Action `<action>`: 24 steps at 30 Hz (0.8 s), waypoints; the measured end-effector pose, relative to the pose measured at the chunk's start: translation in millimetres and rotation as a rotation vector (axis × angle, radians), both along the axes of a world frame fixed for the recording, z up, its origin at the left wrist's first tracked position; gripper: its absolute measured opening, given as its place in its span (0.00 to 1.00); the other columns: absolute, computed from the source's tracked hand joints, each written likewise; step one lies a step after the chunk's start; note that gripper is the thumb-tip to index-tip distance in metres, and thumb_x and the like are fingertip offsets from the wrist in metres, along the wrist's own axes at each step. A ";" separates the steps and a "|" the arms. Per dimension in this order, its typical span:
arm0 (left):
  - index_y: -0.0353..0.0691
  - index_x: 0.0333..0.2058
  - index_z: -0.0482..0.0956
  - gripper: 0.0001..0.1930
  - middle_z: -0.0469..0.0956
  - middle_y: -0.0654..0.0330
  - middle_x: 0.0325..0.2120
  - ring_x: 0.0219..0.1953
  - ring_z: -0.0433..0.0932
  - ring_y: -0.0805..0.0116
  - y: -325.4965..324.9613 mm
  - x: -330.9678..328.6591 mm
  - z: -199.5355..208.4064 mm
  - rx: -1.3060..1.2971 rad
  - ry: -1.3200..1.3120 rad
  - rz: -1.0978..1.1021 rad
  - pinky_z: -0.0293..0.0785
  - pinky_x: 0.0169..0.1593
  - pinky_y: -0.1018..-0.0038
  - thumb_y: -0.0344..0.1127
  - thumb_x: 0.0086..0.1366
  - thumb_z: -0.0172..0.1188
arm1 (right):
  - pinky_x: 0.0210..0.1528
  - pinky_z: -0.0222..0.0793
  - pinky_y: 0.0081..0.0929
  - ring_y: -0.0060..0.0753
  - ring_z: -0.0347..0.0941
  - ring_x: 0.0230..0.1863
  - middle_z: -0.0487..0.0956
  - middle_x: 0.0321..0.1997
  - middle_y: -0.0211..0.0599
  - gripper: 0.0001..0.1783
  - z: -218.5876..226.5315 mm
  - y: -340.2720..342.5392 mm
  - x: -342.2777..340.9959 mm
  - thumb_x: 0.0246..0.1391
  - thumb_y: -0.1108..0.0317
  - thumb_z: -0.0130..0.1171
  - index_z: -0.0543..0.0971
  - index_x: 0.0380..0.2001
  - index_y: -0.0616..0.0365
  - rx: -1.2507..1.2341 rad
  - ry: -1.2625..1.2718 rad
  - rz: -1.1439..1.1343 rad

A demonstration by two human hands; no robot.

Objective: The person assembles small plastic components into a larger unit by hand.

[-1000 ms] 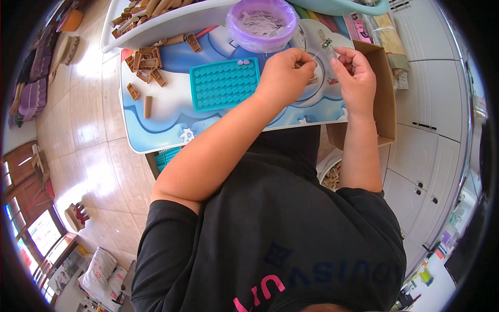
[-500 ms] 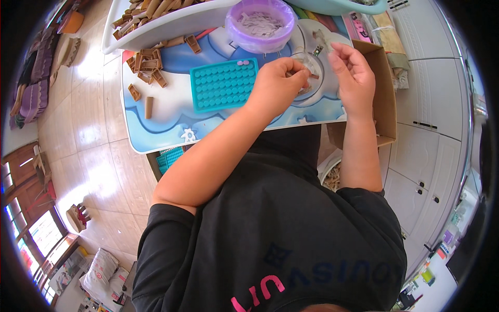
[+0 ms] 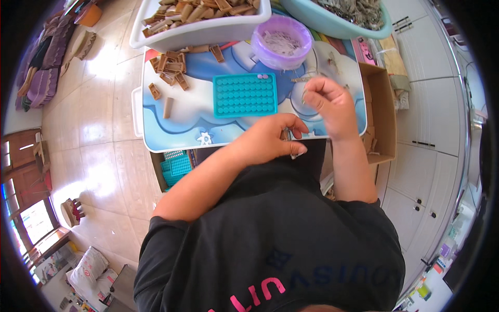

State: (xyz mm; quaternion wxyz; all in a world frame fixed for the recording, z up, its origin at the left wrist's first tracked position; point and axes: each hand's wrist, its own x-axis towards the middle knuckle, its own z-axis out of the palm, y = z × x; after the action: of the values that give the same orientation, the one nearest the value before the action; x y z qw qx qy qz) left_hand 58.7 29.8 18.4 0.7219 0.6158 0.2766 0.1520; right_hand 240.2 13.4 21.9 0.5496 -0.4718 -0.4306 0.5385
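Observation:
My left hand (image 3: pixel 275 136) is over the table's front edge near my lap, its thumb spread away from its curled fingers. A small whitish bit shows at the thumb tip; whether it is a scrap or the nail is unclear. To its right, my right hand (image 3: pixel 331 106) is raised over the table's right part, thumb and fingers pinched together. Something tiny may be in that pinch, too small to name. Just beyond my right hand lie thin greyish-brown scraps (image 3: pixel 306 78). Left of it sits a teal tray of round cups (image 3: pixel 245 110), with two pale lilac pieces (image 3: pixel 262 76) at its far right corner.
A purple lined tub (image 3: pixel 280 61) holds pale scraps. A white bin (image 3: pixel 202 32) of brown tube-like pieces and a light teal basin (image 3: pixel 338 27) of grey material stand behind. Loose brown pieces (image 3: pixel 169 67) lie left. A cardboard box (image 3: pixel 382 112) stands at right.
My left hand has drawn back from the table toward my lap, and its pinch has opened. My right hand has come lower and closed its fingers. The view has shifted slightly.

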 end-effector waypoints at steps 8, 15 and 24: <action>0.34 0.42 0.73 0.12 0.78 0.62 0.31 0.11 0.57 0.85 -7.6 -36.9 13.9 -0.598 -0.317 0.395 0.51 0.13 0.86 0.37 0.66 0.50 | 0.31 0.62 0.23 0.28 0.67 0.28 0.72 0.26 0.32 0.10 6.7 -7.5 -37.4 0.39 0.71 0.67 0.76 0.24 0.60 0.370 -0.516 0.017; 0.37 0.32 0.71 0.08 0.76 0.61 0.29 0.11 0.55 0.84 -12.2 -55.5 6.2 -0.851 -0.410 0.357 0.49 0.13 0.88 0.35 0.66 0.49 | 0.34 0.66 0.24 0.33 0.71 0.31 0.73 0.28 0.36 0.07 21.9 -15.2 -50.6 0.42 0.73 0.64 0.77 0.27 0.61 0.403 -0.517 0.127; 0.38 0.31 0.71 0.08 0.76 0.61 0.27 0.11 0.55 0.84 -10.1 -55.1 4.3 -0.857 -0.322 0.350 0.49 0.12 0.87 0.36 0.66 0.50 | 0.33 0.66 0.26 0.36 0.71 0.30 0.74 0.28 0.38 0.06 26.5 -13.6 -49.2 0.44 0.75 0.62 0.77 0.28 0.61 0.439 -0.671 0.143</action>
State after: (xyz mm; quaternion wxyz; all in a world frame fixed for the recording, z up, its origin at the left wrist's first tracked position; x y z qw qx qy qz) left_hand 3.6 19.6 22.8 0.9077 0.1761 0.2982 0.2369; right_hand 191.0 -0.2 48.3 0.4273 -0.4616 -0.7226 0.2867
